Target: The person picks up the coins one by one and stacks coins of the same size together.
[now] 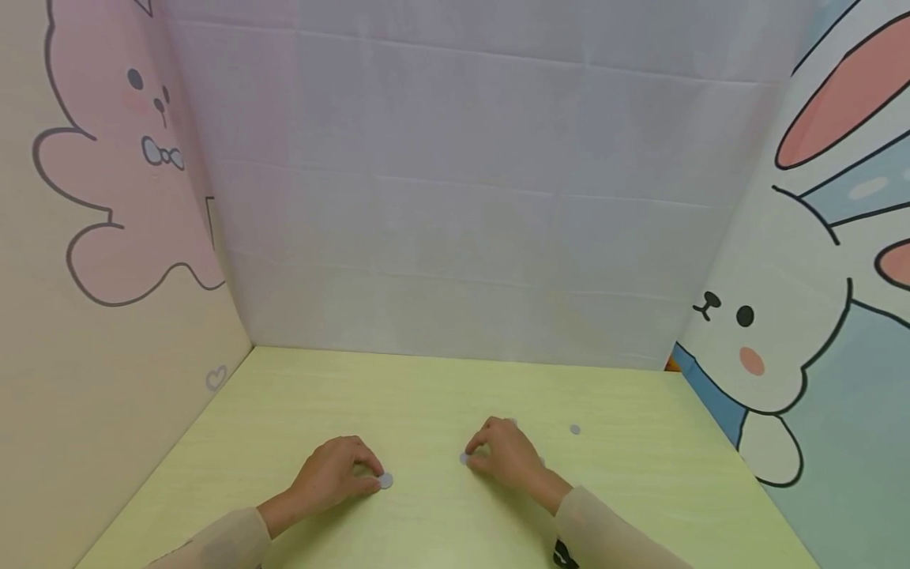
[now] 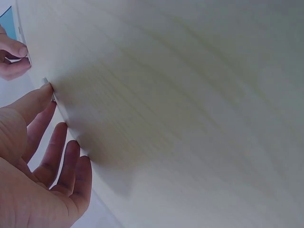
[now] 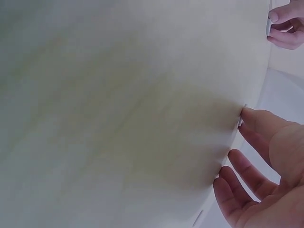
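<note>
My left hand (image 1: 334, 474) pinches a small flat grey disc (image 1: 385, 480) between thumb and forefinger, low at the table surface. In the left wrist view the thumb covers most of this disc (image 2: 45, 80), and the other fingertips rest at the tabletop. To the right, my right hand (image 1: 506, 454) holds a second grey disc (image 1: 464, 458) by its edge with thumb and forefinger. Only a thin rim of that disc (image 3: 240, 124) shows in the right wrist view. A gap of bare tabletop lies between the two hands.
Another grey disc (image 1: 575, 429) lies on the pale yellow table (image 1: 426, 395), right of my right hand. Two more discs peek out behind that hand, one at its far side (image 1: 513, 421). White sheeting (image 1: 462, 197) stands at the back, with cartoon-printed panels left and right.
</note>
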A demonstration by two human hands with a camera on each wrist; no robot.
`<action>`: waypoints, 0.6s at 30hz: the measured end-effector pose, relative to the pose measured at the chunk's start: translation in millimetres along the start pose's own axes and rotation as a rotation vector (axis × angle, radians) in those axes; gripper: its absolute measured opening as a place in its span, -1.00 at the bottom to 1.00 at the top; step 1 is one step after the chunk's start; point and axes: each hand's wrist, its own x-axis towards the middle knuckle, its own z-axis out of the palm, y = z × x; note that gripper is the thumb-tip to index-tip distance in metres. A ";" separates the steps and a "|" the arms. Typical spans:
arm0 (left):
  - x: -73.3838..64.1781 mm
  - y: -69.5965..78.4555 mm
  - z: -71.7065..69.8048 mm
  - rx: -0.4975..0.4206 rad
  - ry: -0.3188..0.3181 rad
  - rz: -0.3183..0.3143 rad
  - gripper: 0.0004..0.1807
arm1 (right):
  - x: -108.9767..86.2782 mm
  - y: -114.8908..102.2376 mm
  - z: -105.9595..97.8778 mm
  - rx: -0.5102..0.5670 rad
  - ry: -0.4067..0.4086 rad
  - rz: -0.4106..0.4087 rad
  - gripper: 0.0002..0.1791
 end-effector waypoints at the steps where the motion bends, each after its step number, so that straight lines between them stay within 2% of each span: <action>1: 0.1 0.1 -0.1 -0.001 -0.001 0.000 -0.83 | -1.5 -0.6 -0.3 0.005 -0.002 0.000 -0.91; 18: 0.5 -0.6 1.0 -0.017 -0.009 -0.016 -0.82 | -20.3 -8.5 -7.4 0.047 -0.020 -0.023 -0.93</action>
